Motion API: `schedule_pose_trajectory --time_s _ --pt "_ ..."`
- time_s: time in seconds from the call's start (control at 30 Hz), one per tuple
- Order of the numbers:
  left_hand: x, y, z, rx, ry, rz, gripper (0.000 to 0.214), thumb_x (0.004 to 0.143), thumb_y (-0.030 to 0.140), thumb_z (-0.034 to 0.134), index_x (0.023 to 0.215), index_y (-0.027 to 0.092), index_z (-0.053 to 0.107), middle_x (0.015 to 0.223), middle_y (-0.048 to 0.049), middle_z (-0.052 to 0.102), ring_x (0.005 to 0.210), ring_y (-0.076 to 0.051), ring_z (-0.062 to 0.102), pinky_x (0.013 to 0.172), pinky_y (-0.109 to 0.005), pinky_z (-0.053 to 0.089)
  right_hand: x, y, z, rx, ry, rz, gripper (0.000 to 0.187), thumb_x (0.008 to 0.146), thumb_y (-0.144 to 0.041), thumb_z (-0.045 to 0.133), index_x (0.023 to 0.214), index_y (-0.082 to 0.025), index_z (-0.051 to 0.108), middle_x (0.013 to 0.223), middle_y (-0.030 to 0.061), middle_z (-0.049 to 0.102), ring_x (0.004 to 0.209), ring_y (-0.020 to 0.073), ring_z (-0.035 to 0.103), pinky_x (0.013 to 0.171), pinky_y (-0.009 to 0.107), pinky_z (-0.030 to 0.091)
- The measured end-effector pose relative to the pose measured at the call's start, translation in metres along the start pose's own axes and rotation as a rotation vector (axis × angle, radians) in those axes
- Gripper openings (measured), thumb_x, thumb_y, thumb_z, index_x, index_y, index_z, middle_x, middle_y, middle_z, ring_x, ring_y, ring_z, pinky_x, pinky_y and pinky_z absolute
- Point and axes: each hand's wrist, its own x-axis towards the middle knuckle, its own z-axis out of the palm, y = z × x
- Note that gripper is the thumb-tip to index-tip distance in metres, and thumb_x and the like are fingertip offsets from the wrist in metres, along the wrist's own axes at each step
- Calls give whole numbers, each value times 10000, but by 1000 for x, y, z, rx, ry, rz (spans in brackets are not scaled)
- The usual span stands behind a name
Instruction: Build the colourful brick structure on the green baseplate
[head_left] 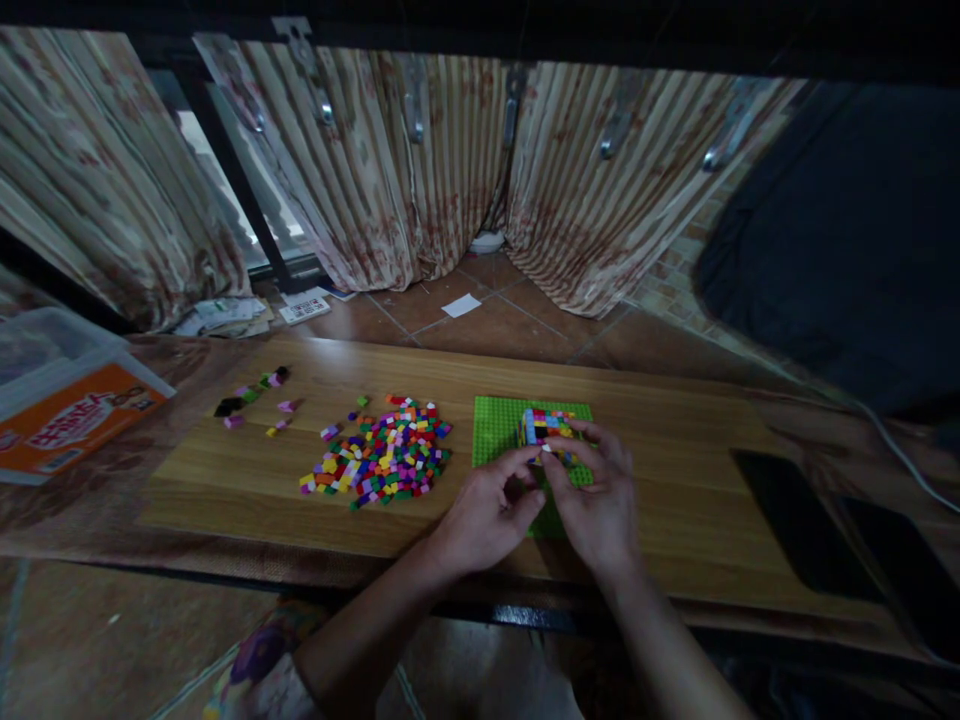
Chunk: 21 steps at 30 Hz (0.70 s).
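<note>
A small multicoloured toy-brick structure [541, 426] stands on a green studded baseplate [490, 420]. My right hand [604, 500] reaches over its right and near sides, thumb and index finger closed about a small white brick [546, 449] at the near face. From the left, my left hand [484, 510] stretches its index finger to the structure beside that white brick. Its thumb stands apart, and its other fingers are curled and partly hidden. My hands cover the near part of the baseplate and some of the structure.
Left of the baseplate, a heap of loose coloured bricks [394, 450] lies on the wooden board [675, 430]. Several more bricks [247, 393] lie farther left. A clear plastic box [75, 350] stands at the left edge. Two dark flat objects [802, 520] lie right.
</note>
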Motion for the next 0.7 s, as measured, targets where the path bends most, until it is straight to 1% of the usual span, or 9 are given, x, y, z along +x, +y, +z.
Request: schedule_pose_trajectory --time_s 0.17,0.3,0.47,0.57,0.7 --pt "-1 4 -2 11 -8 -15 490 852 224 537 1338 192 484 834 -2 595 675 -111 530 604 -219 423 -2 -1 1 -8 36 -15 154 837 -362 622 896 -269 730 1182 63 606 1109 251 530 932 476 423" --pt "-1 6 -4 29 -14 -5 487 859 224 530 1342 187 482 841 -3 607 671 -109 532 630 -228 437 -3 -2 1 -34 25 -49 174 857 -358 605 949 -280 731 1209 58 616 1111 245 531 919 472 439" --pt "-1 6 -4 138 -33 30 511 857 206 514 1366 189 465 852 -10 632 685 -121 552 664 -248 446 -3 -1 0 -72 18 -68 194 863 -345 588 974 -270 728 1216 71 627 1116 253 536 916 483 443" --pt "-1 4 -3 198 -38 33 512 866 207 494 1376 182 452 874 -18 642 681 -126 553 659 -256 445 -3 0 -1 -49 23 -49 193 849 -355 603 970 -269 726 1221 71 623 1119 253 541 927 486 441" --pt "-2 3 -2 224 -43 48 516 876 220 486 1388 192 432 919 -25 650 702 -129 570 665 -255 450 -1 1 -4 14 32 36 197 820 -364 636 967 -264 722 1192 71 628 1121 256 548 952 496 427"
